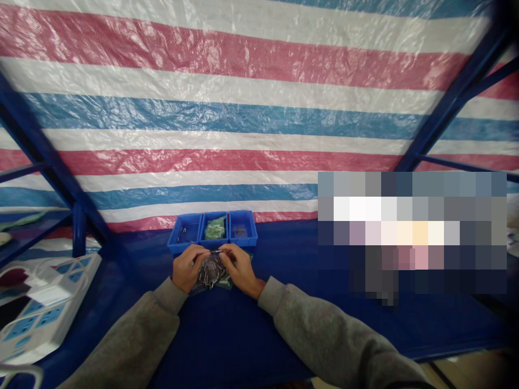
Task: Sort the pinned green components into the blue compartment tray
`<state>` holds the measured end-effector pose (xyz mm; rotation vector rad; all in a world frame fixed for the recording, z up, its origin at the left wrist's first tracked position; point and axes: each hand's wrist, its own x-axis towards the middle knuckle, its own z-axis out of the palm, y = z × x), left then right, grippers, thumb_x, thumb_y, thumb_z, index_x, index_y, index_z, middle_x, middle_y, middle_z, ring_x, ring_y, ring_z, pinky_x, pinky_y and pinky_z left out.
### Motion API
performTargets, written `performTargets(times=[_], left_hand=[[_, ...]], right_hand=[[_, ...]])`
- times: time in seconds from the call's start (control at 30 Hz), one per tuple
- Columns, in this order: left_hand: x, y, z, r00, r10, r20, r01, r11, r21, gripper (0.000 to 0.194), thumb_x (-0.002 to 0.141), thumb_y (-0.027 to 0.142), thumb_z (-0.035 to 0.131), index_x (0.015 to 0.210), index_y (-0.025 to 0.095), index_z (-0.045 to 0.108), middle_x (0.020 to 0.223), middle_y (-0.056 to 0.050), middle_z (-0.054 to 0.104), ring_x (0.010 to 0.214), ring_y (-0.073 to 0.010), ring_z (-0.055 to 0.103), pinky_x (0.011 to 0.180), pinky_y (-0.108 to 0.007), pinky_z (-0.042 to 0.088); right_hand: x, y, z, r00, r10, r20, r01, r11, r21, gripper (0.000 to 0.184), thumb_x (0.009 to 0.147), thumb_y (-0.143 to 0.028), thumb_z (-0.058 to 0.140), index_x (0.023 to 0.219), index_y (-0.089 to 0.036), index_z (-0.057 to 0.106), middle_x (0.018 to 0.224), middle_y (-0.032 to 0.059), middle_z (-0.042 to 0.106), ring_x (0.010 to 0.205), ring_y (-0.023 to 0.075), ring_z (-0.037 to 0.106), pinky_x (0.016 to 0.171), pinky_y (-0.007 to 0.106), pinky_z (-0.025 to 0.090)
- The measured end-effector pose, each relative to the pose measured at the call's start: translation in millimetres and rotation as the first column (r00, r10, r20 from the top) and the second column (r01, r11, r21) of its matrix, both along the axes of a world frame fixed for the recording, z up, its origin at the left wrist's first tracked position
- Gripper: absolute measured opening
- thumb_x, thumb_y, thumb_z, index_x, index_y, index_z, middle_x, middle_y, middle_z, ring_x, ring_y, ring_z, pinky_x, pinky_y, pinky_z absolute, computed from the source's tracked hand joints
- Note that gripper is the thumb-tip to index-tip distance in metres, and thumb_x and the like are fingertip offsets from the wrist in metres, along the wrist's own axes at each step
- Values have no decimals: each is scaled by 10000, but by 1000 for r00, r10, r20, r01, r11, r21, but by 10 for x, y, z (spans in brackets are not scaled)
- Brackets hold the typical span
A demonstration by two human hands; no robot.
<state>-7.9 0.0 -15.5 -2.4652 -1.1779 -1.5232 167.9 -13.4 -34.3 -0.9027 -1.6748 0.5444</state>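
Between the fingertips of my left hand [188, 268] and my right hand [240, 267] is a slim dark metallic piece [216, 251], held level. Both hands are closed in a pinch on its two ends. Its exact kind is too small to make out. Just below it lies a heap of slim metal pieces [211, 273] on a clear plastic bag [197, 290], partly covered by my hands. Behind my hands stand three blue bins: the left bin [172, 241] has a few slim dark pieces, the middle bin holds a green-and-white packet [215, 229], and the right bin [254, 232] has small pieces.
The dark blue tabletop [227, 335] spreads around the bins. On the left lies a white power strip [52, 329] with blue sockets and white cables. A striped plastic sheet [243, 113] hangs behind, between blue frame posts [438, 113]. A pixelated patch hides the right side.
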Motion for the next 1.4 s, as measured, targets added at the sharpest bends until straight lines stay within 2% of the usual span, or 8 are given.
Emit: performTargets(times=[0.17, 0.33, 0.5, 0.6, 0.73, 0.93, 1.17, 1.4], left_hand=[[0, -14, 19, 999, 4, -42, -6, 999, -39, 161, 856, 234, 516, 743, 165, 608, 701, -19, 626, 662, -120, 589, 660, -225, 461], [17, -31, 27, 997, -22, -75, 19, 999, -46, 200, 875, 239, 484, 718, 162, 582, 651, -11, 589, 622, -112, 563, 638, -218, 440], [18, -58, 49, 995, 2, -103, -8, 998, -60, 287, 893, 251, 440, 641, 170, 552, 579, 8, 538, 559, -102, 525, 598, -216, 420], [7, -59, 54, 996, -10, -88, 4, 998, -65, 264, 897, 252, 428, 698, 165, 580, 648, -11, 586, 620, -111, 556, 643, -223, 439], [2, -35, 26, 1000, 15, -25, -16, 998, -65, 157, 851, 291, 522, 881, 166, 612, 782, -27, 642, 617, -112, 570, 635, -231, 468], [10, -14, 11, 1000, -3, -3, 3, 1000, -14, 137, 838, 281, 552, 781, 174, 616, 751, -30, 644, 673, -131, 596, 661, -241, 484], [3, -16, 39, 1000, 24, -6, -24, 1000, -14, 170, 844, 281, 533, 736, 175, 610, 702, -19, 635, 663, -124, 591, 656, -233, 473], [2, -24, 35, 998, 44, -45, -45, 999, -24, 206, 868, 271, 496, 708, 172, 580, 644, -6, 585, 598, -110, 551, 611, -221, 437]], right_hand=[[-6, 21, -40, 1000, -31, 4, 31, 999, 35, 192, 887, -308, 472, 871, -178, 611, 756, 18, 574, 672, 129, 519, 636, 237, 403], [-6, 22, -39, 1000, -19, -15, 19, 1000, 19, 212, 884, -311, 486, 1015, -178, 587, 765, 15, 575, 638, 123, 513, 621, 235, 407], [1, 5, -4, 1000, -4, 31, 2, 999, 48, 207, 901, -291, 454, 834, -184, 619, 762, 24, 577, 697, 136, 519, 662, 251, 402], [4, -2, 10, 1000, -1, 28, 0, 999, 51, 239, 914, -284, 427, 790, -181, 604, 748, 23, 565, 701, 135, 517, 661, 252, 396], [7, -4, 13, 1000, -10, 25, 9, 999, 40, 253, 920, -281, 411, 778, -182, 596, 746, 19, 560, 703, 132, 517, 660, 251, 393], [8, -5, 16, 1000, -12, 22, 11, 999, 42, 251, 918, -278, 417, 766, -180, 591, 729, 13, 550, 694, 129, 514, 656, 247, 390], [-7, 0, -17, 1000, -10, -12, 11, 1000, 13, 209, 885, -317, 476, 991, -190, 604, 778, 20, 589, 668, 131, 533, 634, 243, 420], [-9, 7, -31, 1000, -23, -17, 23, 1000, 15, 188, 878, -312, 488, 938, -186, 614, 762, 16, 582, 650, 123, 524, 626, 238, 422]])
